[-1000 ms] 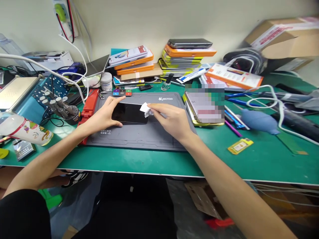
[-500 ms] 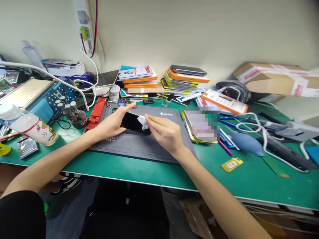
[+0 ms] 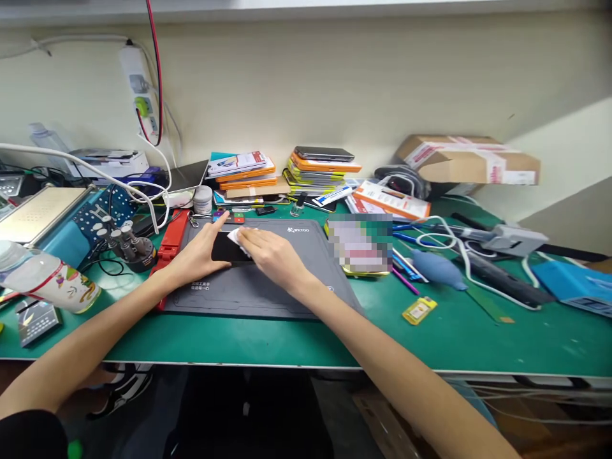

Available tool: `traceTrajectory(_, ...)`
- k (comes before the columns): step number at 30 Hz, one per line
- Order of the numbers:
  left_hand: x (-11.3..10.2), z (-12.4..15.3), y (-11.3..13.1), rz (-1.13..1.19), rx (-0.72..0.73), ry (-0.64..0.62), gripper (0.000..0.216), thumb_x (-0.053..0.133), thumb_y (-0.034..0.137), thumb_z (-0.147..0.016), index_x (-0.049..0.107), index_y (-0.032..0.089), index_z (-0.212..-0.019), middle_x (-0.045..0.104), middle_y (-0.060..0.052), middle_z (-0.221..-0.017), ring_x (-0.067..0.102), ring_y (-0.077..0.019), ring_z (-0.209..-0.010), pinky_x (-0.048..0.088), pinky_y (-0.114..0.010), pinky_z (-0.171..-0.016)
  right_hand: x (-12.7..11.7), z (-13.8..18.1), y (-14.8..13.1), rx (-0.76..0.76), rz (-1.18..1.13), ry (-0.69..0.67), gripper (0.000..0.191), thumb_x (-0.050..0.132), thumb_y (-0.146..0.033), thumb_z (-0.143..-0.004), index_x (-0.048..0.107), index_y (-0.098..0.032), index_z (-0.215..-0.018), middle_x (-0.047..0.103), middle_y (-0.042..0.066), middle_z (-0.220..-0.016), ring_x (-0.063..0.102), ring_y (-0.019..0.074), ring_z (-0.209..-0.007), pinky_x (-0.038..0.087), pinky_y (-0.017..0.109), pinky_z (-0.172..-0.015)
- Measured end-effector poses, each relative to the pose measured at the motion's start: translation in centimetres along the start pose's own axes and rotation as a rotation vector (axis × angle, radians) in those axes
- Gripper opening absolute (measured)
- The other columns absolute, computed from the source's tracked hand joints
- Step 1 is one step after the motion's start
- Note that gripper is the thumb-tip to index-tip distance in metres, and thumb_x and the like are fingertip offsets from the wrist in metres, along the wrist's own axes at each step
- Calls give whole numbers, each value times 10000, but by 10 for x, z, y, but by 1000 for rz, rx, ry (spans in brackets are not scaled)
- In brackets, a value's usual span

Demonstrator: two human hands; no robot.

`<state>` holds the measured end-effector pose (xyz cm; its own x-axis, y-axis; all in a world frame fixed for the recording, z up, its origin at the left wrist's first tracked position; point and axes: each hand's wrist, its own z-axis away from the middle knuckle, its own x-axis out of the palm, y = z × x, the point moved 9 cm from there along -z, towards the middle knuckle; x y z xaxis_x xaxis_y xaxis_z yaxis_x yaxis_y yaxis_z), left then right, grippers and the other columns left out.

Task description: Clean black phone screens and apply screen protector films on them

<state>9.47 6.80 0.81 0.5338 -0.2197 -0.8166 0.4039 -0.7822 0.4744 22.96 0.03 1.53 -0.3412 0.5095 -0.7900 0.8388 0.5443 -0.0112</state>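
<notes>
My left hand (image 3: 201, 254) grips the left end of a dark smartphone (image 3: 226, 248), with the thumb and fingers at its edges. Its black glass faces up, over the grey work mat (image 3: 272, 299). In my right hand (image 3: 273, 256) is a folded white wipe (image 3: 235, 237), pinched under the fingertips and pressed against the screen. That hand covers the phone's right end. A red clamp-like fixture (image 3: 174, 234) lies along the mat's left side, close to my left wrist. Small coloured pieces (image 3: 229, 217) lie just beyond my left hand.
Stacks of boxed parts (image 3: 248, 173) and flat packs (image 3: 321, 171) line the wall. On the left are a screwdriver holder (image 3: 136, 252) and a bottle (image 3: 52, 280). A blue air blower (image 3: 437, 268), cables and a yellow packet (image 3: 419, 310) lie at right.
My right hand has turned flatter over the phone, and the wipe has moved toward its left end. The phone appears lower over the mat. The camera view has shifted right and upward.
</notes>
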Motion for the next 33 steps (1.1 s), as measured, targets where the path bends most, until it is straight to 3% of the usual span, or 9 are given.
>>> traceTrajectory(4,2,0,4,-48,15,-29,886,804,370,-883,374,297,-1654,534,-103,-1399,594,-305,-1333,501,-494,-1204,-16,43,60,271,-235,65,366,554,-159,-1051,796,-273,-1301,773,47,-1341,767,276,-1218,625,448,-1075)
traceTrajectory(7,-1,1,10,-114,32,-35,764,802,335,-868,473,283,-1556,531,-101,-1382,600,-305,-1320,522,-490,-1185,-20,58,77,370,-336,111,304,593,-269,-1060,817,-336,-1254,798,-16,-1260,803,266,-1122,666,411,-978)
traceTrajectory(13,3,1,23,-273,83,-57,743,748,288,-883,397,231,-1535,526,-148,-1450,550,-339,-1398,481,-541,-1219,-10,62,80,572,-556,184,287,666,-327,-1007,820,-350,-1248,771,-38,-1256,795,315,-1132,673,457,-946)
traceTrajectory(16,4,1,24,-366,66,-69,844,731,302,-901,299,218,-1620,566,-144,-1362,612,-342,-1307,537,-527,-1135,-11,63,80,633,-665,225,275,687,-334,-991,828,-339,-1227,776,-49,-1250,787,306,-1159,665,461,-988)
traceTrajectory(19,4,2,20,-433,6,-102,827,730,384,-916,327,229,-1621,586,-127,-1299,686,-333,-1190,608,-466,-988,-20,62,74,621,-716,286,279,704,-320,-985,823,-343,-1236,779,-58,-1251,787,297,-1162,663,454,-1009)
traceTrajectory(22,2,2,14,-462,-71,-118,741,729,493,-914,428,208,-1528,603,-154,-1374,718,-356,-1178,629,-452,-901,-33,56,59,519,-675,328,308,682,-277,-1005,805,-368,-1273,761,-73,-1289,784,284,-1170,668,440,-1018)
traceTrajectory(26,-1,2,7,-474,-179,-101,791,727,561,-897,416,165,-1507,636,-196,-1428,744,-387,-1167,626,-474,-889,-44,51,40,379,-585,335,375,634,-209,-1033,765,-370,-1346,724,-76,-1371,741,258,-1248,640,413,-1091)
traceTrajectory(33,-6,2,-3,-410,-337,-92,863,693,634,-905,368,127,-1523,732,-210,-1271,768,-412,-1124,624,-492,-876,-43,47,20,218,-453,329,404,586,-182,-1063,709,-283,-1434,693,-19,-1437,717,214,-1281,604,343,-1132)
